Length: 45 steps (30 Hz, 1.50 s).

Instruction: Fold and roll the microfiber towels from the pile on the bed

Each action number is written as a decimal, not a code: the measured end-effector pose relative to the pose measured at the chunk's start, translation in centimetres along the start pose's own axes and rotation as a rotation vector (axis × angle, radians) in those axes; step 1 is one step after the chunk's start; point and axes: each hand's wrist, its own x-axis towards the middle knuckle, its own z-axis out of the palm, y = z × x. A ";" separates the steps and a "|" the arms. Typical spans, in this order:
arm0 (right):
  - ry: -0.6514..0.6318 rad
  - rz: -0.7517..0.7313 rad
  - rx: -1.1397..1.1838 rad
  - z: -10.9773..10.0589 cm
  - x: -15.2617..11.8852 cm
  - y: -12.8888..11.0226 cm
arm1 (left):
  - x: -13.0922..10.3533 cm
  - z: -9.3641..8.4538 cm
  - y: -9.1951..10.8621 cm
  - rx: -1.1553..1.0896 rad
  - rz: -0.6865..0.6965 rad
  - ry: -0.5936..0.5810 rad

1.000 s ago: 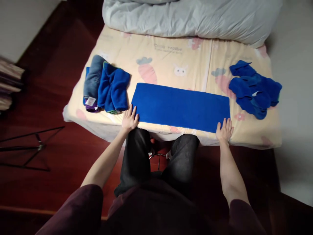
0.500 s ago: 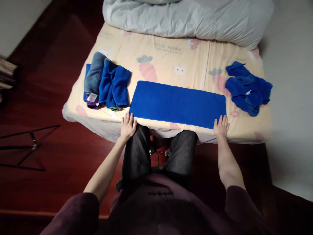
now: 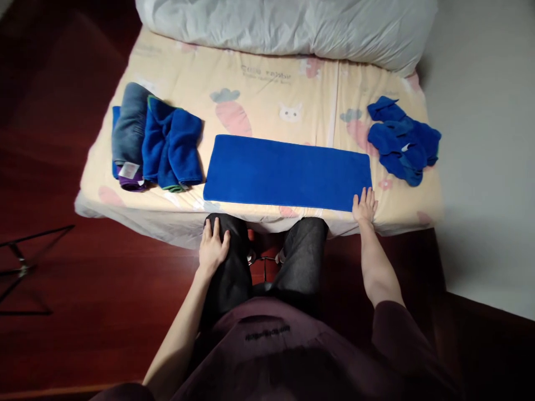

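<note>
A blue towel (image 3: pixel 288 172) lies flat as a long, smooth rectangle near the front edge of the bed. My right hand (image 3: pixel 365 206) rests open at its near right corner, fingers spread and touching the cloth. Away from the towel, my left hand (image 3: pixel 213 246) is at my left thigh, fingers apart and holding nothing. To the left of the flat towel sit a loosely bundled blue towel (image 3: pixel 178 147) with green edging and a grey-blue rolled towel (image 3: pixel 131 125) with a white tag. A crumpled blue cloth (image 3: pixel 403 139) lies on the right.
The bed (image 3: pixel 276 120) has a cream sheet printed with carrots. A pale grey quilt (image 3: pixel 288 25) is heaped along its far side. Thin black metal legs (image 3: pixel 23 270) stand on the dark red floor at left. A pale wall (image 3: pixel 485 145) borders the right side.
My left hand has left the towel's near left corner and come back to my thigh. My right hand stays at the right corner. The view has shifted, moving the scene leftward.
</note>
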 end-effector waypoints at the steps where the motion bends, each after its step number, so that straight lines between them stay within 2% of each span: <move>1: 0.000 0.001 0.002 0.0 0.0 0.0 | 0.2 -0.1 0.1 0.006 -0.005 -0.006; 9: 0.019 -0.011 -0.006 0.7 0.4 0.5 | 0.2 -0.7 1.0 0.089 0.019 -0.041; 12: 0.025 -0.008 -0.014 1.0 0.6 0.6 | 0.0 -0.9 2.0 0.136 0.018 -0.039; 15: 0.038 -0.012 -0.020 1.2 0.7 0.7 | -0.4 -0.5 3.8 0.190 0.092 -0.025; 17: 0.044 -0.017 -0.022 1.2 0.7 0.7 | -1.0 0.6 5.5 0.196 0.182 -0.066; 19: 0.043 -0.018 -0.023 1.2 0.6 0.6 | -2.2 2.5 7.6 0.152 0.264 -0.176; 21: 0.040 -0.019 -0.025 1.0 0.5 0.5 | -4.2 4.8 9.8 0.073 0.315 -0.307; 24: 0.050 -0.023 -0.027 1.0 0.4 0.5 | -7.7 8.0 12.8 -0.051 0.412 -0.433; 27: 0.065 -0.028 -0.029 1.1 0.3 0.4 | -9.7 9.6 14.8 -0.217 0.468 -0.504; 29: 0.074 -0.032 -0.043 1.2 0.3 0.4 | -9.2 9.7 15.8 -0.366 0.400 -0.484; 31: 0.088 -0.036 -0.058 1.3 0.2 0.4 | -7.6 9.5 17.0 -0.557 0.274 -0.422; 35: 0.099 -0.040 -0.045 1.4 0.1 0.3 | -3.3 9.2 20.8 -1.084 -0.083 -0.352; 39: 0.087 -0.033 -0.045 1.4 0.1 0.3 | -0.5 9.2 24.0 -1.560 -0.431 -0.379; 45: 0.110 -0.039 -0.033 1.6 0.1 0.3 | 0.9 9.2 25.0 -1.885 -0.639 -0.368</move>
